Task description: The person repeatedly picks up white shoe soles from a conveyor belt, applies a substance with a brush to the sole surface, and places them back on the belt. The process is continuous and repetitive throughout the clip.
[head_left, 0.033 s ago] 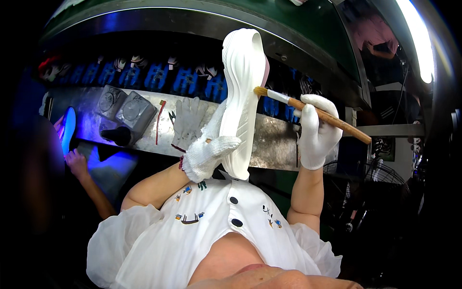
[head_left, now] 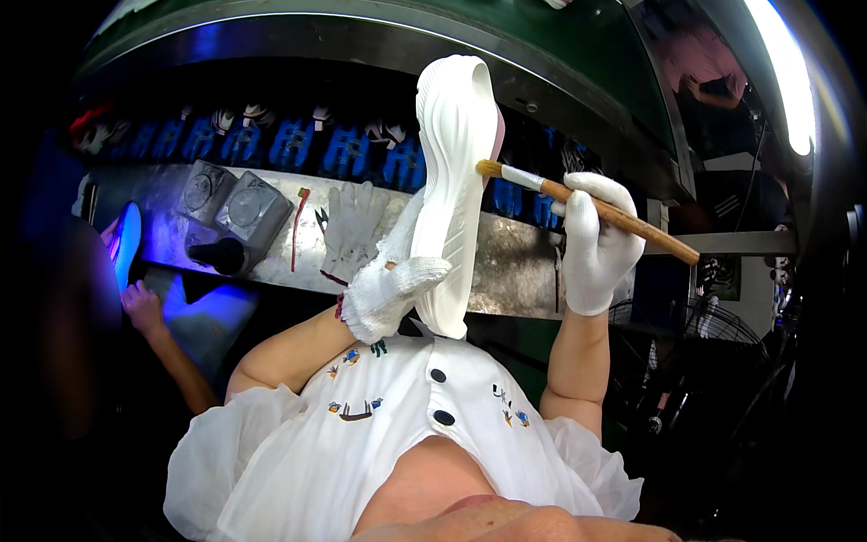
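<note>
My left hand (head_left: 390,294), in a white knit glove, is closed around the lower part of a white shoe sole (head_left: 452,199). The sole stands lengthwise in front of my chest, its ribbed side wall toward me. In my right hand (head_left: 598,244), also gloved in white, is a paintbrush (head_left: 623,219) with a wooden handle, gripped between thumb and fingers. Its bristle tip touches the sole's right edge, a little above the middle. A pinkish surface shows along the sole's upper right rim.
Behind my hands runs a metal bench (head_left: 519,280). On it lie a spare white glove (head_left: 350,230), a red-handled brush (head_left: 299,230) and two greyish containers (head_left: 253,212). Blue racks (head_left: 348,154) holding shoe parts line the back. At left, another person's hands hold a sole (head_left: 127,248) under blue light.
The paintbrush and my right hand have shifted very slightly to the right. My left hand holds the sole as before.
</note>
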Tool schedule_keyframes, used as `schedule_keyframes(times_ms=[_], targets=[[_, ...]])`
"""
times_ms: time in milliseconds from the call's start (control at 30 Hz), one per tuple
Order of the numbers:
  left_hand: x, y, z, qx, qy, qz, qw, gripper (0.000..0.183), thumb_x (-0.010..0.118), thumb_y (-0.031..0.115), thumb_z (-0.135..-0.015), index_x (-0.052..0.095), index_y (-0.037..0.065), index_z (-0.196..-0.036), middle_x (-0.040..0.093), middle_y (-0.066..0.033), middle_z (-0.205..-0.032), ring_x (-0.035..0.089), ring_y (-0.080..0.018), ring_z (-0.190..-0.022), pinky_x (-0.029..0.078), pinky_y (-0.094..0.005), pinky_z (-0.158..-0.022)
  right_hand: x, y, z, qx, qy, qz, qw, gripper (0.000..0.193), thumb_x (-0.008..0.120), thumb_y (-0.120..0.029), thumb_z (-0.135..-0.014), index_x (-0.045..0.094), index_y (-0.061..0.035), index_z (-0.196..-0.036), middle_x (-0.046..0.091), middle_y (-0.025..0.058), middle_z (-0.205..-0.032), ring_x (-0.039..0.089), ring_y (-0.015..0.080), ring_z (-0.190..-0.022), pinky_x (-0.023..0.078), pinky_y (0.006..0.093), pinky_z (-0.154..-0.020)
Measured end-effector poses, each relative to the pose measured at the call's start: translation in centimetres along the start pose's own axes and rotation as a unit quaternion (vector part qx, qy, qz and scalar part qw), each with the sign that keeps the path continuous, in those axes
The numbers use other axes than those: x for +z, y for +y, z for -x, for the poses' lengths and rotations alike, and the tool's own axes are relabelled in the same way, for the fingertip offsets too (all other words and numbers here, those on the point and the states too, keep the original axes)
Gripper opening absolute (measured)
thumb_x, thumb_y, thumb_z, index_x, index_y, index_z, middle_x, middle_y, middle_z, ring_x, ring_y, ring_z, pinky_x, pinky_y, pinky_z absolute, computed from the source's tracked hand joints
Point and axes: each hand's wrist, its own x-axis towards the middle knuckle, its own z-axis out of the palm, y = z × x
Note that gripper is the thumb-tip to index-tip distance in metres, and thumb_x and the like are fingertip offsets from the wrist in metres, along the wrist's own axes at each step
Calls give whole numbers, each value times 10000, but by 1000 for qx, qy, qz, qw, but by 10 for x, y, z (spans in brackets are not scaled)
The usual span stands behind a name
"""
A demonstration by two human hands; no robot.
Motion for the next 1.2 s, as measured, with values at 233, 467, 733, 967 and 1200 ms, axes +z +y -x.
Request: schedule_keyframes(times_ms=[233,467,733,967,1200], targets=[[4,0,3,-34,-16,10,999,873,722,259,-694,233,81,-1394,434,-129,-1308,479,-262,-1166,442,-397,-956,-5,0,-27,-38,-19,95,995,92,556,9,-810,613,21,-881,621,59,-776,591,73,-634,461,182,-568],[-1,-6,2,-38,-36,21,998,864,712,294,-709,233,78,-1395,428,-140,-1315,469,-266,-1181,433,-391,-963,-2,13,-49,-49,13,63,997,90,580,13,-791,626,11,-868,635,62,-748,598,78,-602,471,188,-548],[0,-3,-2,-50,-24,9,998,836,684,328,-735,235,77,-1394,444,-168,-1295,472,-281,-1179,440,-392,-952,2,14,-38,-69,-7,30,997,101,598,22,-780,628,3,-875,627,41,-743,564,51,-599,442,165,-532],[6,8,-4,-55,-11,64,996,843,635,416,-748,241,25,-1382,424,-203,-1298,479,-313,-1161,460,-431,-925,-6,11,-23,-113,-43,84,989,94,623,10,-730,633,-15,-820,636,54,-712,545,67,-538,426,188,-489],[-5,18,-5,-30,-84,142,986,867,561,549,-776,264,-17,-1362,436,-231,-1266,503,-333,-1119,472,-459,-904,-12,-3,0,-15,-10,-50,999,142,558,18,-749,584,62,-881,595,105,-728,549,119,-574,434,206,-500]])
